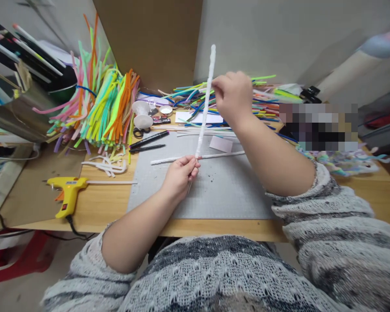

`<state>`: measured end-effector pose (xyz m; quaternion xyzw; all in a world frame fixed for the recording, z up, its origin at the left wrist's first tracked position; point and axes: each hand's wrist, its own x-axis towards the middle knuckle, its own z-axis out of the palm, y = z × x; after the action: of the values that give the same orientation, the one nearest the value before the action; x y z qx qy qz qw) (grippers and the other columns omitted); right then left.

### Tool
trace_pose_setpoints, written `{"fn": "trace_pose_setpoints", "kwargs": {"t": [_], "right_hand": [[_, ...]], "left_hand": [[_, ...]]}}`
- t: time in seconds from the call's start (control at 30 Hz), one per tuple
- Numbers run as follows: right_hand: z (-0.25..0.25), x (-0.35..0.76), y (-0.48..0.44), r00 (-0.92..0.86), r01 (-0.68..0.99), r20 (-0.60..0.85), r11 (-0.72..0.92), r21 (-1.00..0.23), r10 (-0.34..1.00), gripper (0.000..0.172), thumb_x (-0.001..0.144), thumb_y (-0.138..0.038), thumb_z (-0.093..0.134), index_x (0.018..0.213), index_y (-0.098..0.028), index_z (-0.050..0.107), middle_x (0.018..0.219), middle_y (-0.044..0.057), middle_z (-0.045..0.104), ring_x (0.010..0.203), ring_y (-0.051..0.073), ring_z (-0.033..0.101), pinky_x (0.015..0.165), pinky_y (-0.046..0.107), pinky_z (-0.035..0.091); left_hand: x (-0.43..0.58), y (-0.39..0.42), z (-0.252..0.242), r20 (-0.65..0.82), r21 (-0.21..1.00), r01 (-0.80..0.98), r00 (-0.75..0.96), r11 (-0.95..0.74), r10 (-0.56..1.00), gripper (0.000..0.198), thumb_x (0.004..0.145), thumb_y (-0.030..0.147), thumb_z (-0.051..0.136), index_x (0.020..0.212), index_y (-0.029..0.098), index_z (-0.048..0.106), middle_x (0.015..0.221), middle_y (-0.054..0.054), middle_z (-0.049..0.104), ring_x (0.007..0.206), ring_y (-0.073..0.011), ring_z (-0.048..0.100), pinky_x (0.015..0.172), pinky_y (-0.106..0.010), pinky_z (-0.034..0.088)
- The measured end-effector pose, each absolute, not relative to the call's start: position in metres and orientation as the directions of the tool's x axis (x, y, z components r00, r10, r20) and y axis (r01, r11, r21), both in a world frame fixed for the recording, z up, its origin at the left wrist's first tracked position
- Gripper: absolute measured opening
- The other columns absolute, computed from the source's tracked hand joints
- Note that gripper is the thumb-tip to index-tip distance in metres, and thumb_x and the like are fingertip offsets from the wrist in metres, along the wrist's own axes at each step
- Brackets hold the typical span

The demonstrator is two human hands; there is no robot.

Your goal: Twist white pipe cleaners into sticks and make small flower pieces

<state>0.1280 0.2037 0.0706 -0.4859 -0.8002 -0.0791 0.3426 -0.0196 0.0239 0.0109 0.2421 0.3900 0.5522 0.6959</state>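
Low over the mat, my left hand is closed in a pinch around the lower end of a long white wrapped stem, which looks like fuzzy pipe cleaner. The stem stands nearly upright, leaning slightly right. Beside its upper part, my right hand is closed, thumb and finger pinched at the stem's edge; whatever lies between those fingertips is hidden. A white pipe cleaner lies crosswise behind my left hand on the grey cutting mat.
A yellow glue gun lies at left near white offcuts. Bundled coloured pipe cleaners stand behind. Black markers, a white spool and a pale card lie around the mat. Loose pipe cleaners spread along the back.
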Motion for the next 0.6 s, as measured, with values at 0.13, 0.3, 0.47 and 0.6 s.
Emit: {"fn": "trace_pose_setpoints", "kwargs": {"t": [0.13,0.3,0.47,0.6], "right_hand": [[0.090,0.152,0.180,-0.260,0.881,0.704,0.461,-0.106,0.660,0.034,0.090,-0.043,0.036,0.086,-0.021,0.062,0.088,0.013,0.058,0.089,0.027,0.041,0.075,0.042,0.022],[0.087,0.162,0.110,-0.698,0.573,0.490,0.818,-0.056,0.522,0.027,0.089,-0.039,0.043,0.082,-0.025,0.064,0.086,0.006,0.060,0.082,0.021,0.045,0.074,0.037,0.024],[0.061,0.158,0.059,-0.765,0.526,0.377,0.845,-0.101,0.522,0.021,0.088,-0.030,0.046,0.083,-0.024,0.065,0.086,0.003,0.061,0.083,0.018,0.046,0.078,0.037,0.022],[0.051,0.160,0.056,-0.727,0.563,0.373,0.811,-0.156,0.577,0.019,0.088,-0.027,0.047,0.082,-0.023,0.064,0.089,0.003,0.061,0.087,0.019,0.047,0.081,0.037,0.020]], "left_hand": [[-0.020,0.024,0.013,-0.319,0.708,-0.611,0.170,0.354,0.932,0.013,0.068,0.015,0.068,0.077,0.007,0.061,0.065,0.000,0.055,0.041,0.0002,0.036,0.035,-0.012,0.021],[-0.019,0.023,0.015,-0.343,0.690,-0.609,0.201,0.392,0.917,0.016,0.065,0.014,0.070,0.074,0.009,0.059,0.074,-0.002,0.059,0.042,0.0008,0.037,0.034,-0.011,0.021],[-0.017,0.022,0.013,-0.329,0.740,-0.515,0.284,0.432,0.901,0.017,0.066,0.019,0.071,0.076,0.008,0.062,0.053,0.002,0.050,0.039,-0.0008,0.035,0.034,-0.012,0.019],[-0.015,0.020,0.010,-0.347,0.775,-0.439,0.305,0.454,0.887,0.016,0.067,0.020,0.070,0.074,0.007,0.063,0.065,-0.003,0.059,0.042,-0.0008,0.040,0.035,-0.012,0.020]]}}
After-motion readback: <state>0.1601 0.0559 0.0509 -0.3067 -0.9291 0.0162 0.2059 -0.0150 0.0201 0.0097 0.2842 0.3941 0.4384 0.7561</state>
